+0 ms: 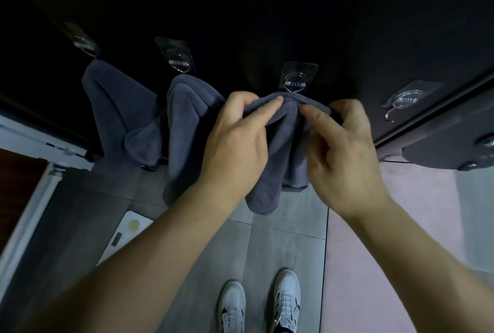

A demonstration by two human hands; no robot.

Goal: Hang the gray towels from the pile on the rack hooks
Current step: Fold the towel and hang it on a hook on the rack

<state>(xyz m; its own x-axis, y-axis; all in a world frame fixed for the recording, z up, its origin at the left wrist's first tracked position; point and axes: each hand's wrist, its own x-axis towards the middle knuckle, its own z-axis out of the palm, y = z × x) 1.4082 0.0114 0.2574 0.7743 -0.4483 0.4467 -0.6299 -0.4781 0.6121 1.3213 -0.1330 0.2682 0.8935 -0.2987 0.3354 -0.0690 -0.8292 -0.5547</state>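
Gray towel (278, 145) between hands (235, 142) (344, 151), beneath hook (295, 82)

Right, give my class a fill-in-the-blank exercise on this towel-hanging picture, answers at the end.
1. The left hand and right hand pinch a gray towel up at the hook that is ____ from the left.
2. The hung towels to its left number ____.
3. The rightmost hook is ____.
4. The person's shoes are ____.
Answers: third; two; empty; white.
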